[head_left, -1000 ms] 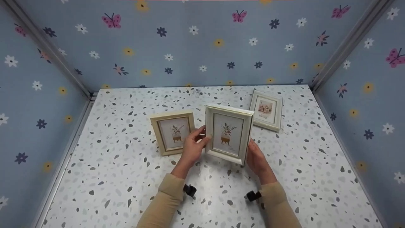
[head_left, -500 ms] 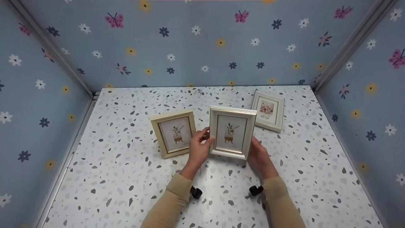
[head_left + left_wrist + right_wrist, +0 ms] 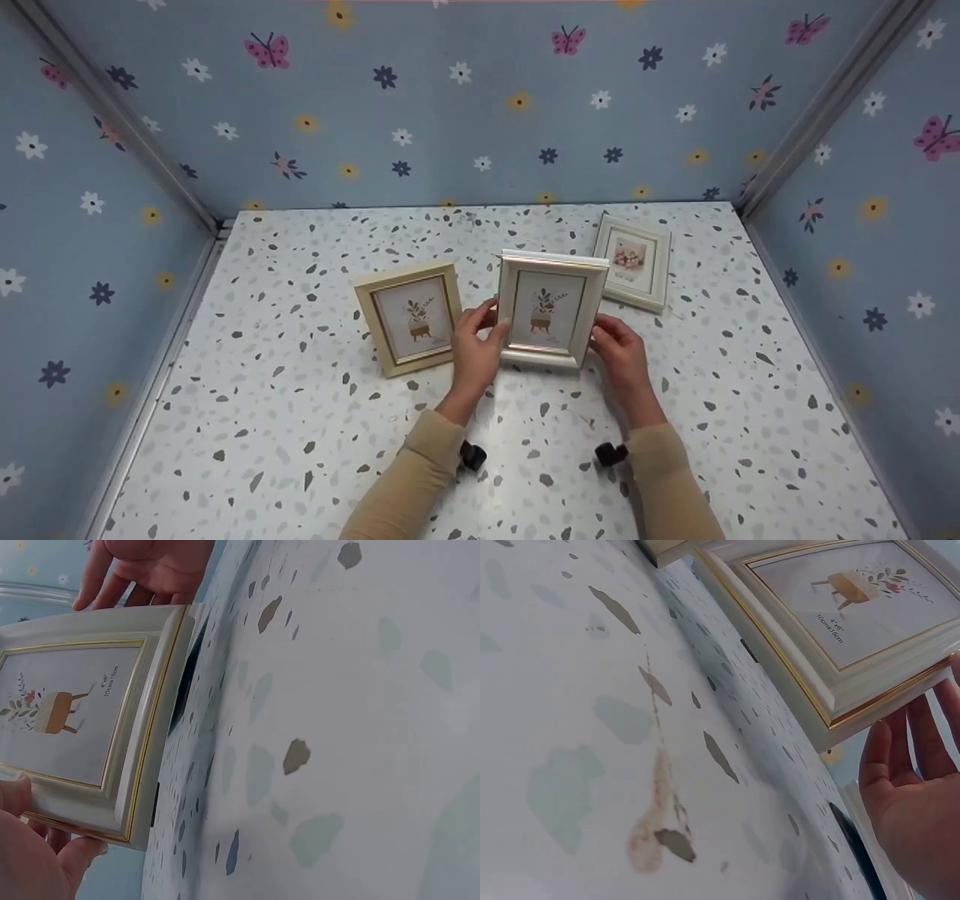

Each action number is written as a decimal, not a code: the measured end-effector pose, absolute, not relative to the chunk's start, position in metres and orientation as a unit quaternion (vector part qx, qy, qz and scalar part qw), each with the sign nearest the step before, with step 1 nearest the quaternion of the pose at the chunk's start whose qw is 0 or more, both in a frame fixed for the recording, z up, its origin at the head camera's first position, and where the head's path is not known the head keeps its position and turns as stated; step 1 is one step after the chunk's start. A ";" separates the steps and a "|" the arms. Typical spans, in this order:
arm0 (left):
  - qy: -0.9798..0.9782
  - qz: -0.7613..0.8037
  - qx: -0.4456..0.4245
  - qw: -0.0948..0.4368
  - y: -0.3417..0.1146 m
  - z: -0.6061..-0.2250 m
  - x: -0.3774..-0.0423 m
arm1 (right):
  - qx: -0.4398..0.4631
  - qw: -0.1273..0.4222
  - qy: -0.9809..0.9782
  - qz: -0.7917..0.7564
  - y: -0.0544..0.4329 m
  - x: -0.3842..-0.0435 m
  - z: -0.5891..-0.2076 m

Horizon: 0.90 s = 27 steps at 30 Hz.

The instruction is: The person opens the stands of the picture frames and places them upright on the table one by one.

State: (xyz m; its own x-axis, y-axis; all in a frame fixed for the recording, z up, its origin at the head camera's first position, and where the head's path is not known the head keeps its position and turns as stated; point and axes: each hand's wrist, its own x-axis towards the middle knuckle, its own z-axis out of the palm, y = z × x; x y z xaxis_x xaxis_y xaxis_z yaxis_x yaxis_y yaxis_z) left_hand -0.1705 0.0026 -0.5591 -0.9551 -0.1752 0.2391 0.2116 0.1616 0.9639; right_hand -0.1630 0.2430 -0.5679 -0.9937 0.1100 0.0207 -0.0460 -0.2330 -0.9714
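Observation:
In the head view, a cream-white picture frame with a thin gold inner border stands tilted back at mid-table, its picture of a potted plant facing me. My left hand grips its left side, thumb on the front and fingers behind. At its right side, my right hand holds the edge with bent fingers; the right wrist view shows those fingers right at the rim. A dark piece of the frame's back shows behind it in the left wrist view. A beige-gold picture frame with a similar picture stands just left of my left hand.
A third, white frame with a pink flower picture lies behind on the right, partly overlapped by the held one. The speckled white table is bounded by flower-and-butterfly patterned walls at the back and both sides.
The held white frame has turned to face me more squarely and its lower edge has come further back. My right hand has shifted from behind the frame to its right edge.

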 end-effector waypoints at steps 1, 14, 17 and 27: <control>-0.747 -0.648 -0.010 0.147 0.003 -0.559 -0.171 | -0.030 0.051 -0.623 0.780 0.243 -0.164 -0.567; -0.740 -0.660 0.009 0.129 0.009 -0.559 -0.180 | -0.052 0.071 -0.661 0.745 0.242 -0.172 -0.556; -0.741 -0.658 0.016 0.133 0.011 -0.560 -0.182 | -0.056 0.080 -0.672 0.734 0.240 -0.173 -0.553; -0.748 -0.652 0.029 0.119 0.014 -0.564 -0.182 | -0.069 0.096 -0.660 0.742 0.235 -0.171 -0.558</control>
